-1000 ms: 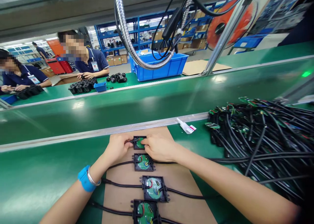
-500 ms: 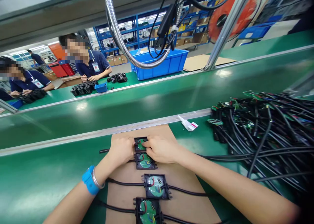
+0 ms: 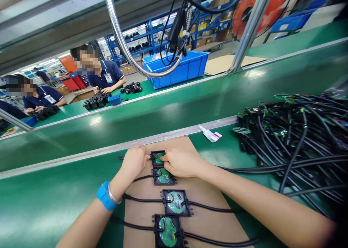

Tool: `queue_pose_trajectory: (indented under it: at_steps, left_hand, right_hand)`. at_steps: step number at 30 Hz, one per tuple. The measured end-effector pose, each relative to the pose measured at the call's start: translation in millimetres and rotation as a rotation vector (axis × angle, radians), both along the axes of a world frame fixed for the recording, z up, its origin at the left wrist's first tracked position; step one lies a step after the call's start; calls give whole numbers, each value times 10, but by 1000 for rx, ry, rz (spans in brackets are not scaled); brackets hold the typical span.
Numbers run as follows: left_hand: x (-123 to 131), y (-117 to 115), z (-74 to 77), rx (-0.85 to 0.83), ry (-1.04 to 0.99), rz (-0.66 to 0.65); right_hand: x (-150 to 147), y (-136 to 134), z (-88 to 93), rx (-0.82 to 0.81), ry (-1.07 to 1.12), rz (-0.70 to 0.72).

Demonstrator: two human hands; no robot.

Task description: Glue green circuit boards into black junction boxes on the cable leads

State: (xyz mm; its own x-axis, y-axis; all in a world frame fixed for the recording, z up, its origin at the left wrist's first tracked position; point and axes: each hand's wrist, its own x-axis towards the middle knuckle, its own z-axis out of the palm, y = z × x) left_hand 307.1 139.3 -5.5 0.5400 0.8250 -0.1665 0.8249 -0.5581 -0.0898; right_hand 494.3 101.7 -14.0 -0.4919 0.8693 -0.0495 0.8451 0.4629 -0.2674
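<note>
At the far end of a brown cardboard sheet point(image 3: 141, 213) lies a small open black box point(image 3: 156, 164) with a green round circuit board inside. My left hand point(image 3: 135, 162) is closed at its left side, fingers curled around a black cable point(image 3: 120, 157) whose end pokes out beyond the hand. My right hand point(image 3: 181, 163) is closed at the box's right edge, a fingertip against the board. Just below, touching or nearly so, sits a second box point(image 3: 164, 176). Nearer me lie two more such boxes, a third point(image 3: 176, 203) and a fourth point(image 3: 168, 231), with cables from both sides.
A large heap of black cables with circuit boards point(image 3: 288, 132) covers the right of the green table. A white tube point(image 3: 210, 135) lies by the metal rail point(image 3: 185, 131). A metal hose point(image 3: 119, 37) hangs overhead. Across the line, people work near a blue bin point(image 3: 179, 70).
My left hand has shifted slightly up and away from the top box's left edge, along the cable. My right hand stays at the box. The camera view has tilted a little.
</note>
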Motion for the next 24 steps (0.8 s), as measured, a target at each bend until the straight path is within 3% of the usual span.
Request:
queue_pose_trajectory:
  at_steps: [4, 9, 14, 18, 24]
  left_hand:
    - [-13, -201, -135, -3, -25, -73]
    - [96, -227, -285, 2, -30, -62]
    - [4, -217, -256, 26, -127, -68]
    - [-102, -181, -206, 49, -278, -106]
    - [-27, -68, -260, -43, -396, -344]
  right_hand:
    - [-9, -8, -7, -27, 15, -22]
    - [-15, 33, -19, -91, 46, -39]
    - [149, 61, 11, -177, 112, 30]
    - [293, 22, -27, -177, 257, -9]
    - [291, -45, -97, -128, 264, -91]
